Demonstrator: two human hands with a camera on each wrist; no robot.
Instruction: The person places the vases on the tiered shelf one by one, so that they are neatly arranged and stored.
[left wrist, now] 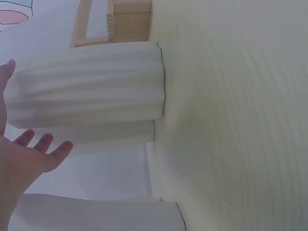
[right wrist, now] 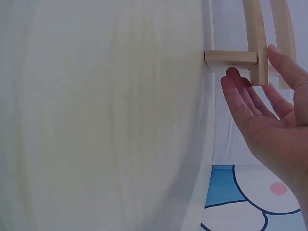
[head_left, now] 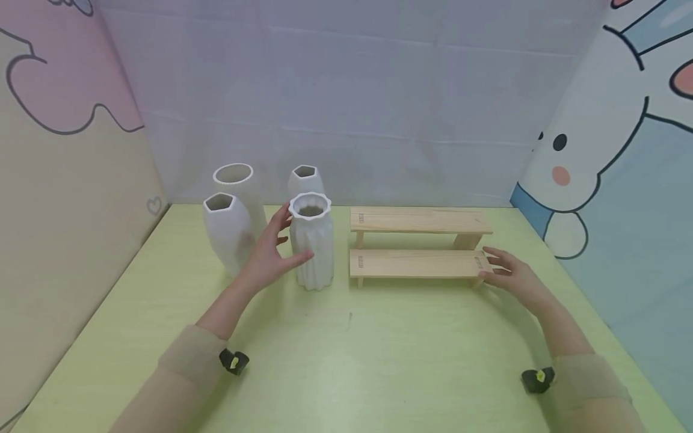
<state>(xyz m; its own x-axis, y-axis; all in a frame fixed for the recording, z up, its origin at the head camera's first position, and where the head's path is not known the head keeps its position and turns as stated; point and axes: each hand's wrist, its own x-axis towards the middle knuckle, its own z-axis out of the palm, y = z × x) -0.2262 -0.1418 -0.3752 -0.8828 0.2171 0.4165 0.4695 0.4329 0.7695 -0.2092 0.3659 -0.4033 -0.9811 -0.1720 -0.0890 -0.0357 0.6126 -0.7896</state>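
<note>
A white fluted vase [head_left: 312,255] with a scalloped rim stands upright on the table. Around its left side my left hand [head_left: 271,252] is spread, thumb across the front. In the left wrist view, several fingertips of that hand are apart from the fluted vase [left wrist: 91,86]. Further right, a front wooden riser [head_left: 417,264] has my right hand [head_left: 517,279] at its right end. The right wrist view shows loosely extended fingers around the end of the riser's board [right wrist: 259,57]; firm contact cannot be made out.
Left of the fluted vase stand a faceted white vase [head_left: 227,234] and a tall round-mouthed vase [head_left: 249,192]. Behind it is another white vase [head_left: 305,180] with an angular mouth. A second wooden riser [head_left: 419,220] stands behind the front one, near the back wall [head_left: 379,108].
</note>
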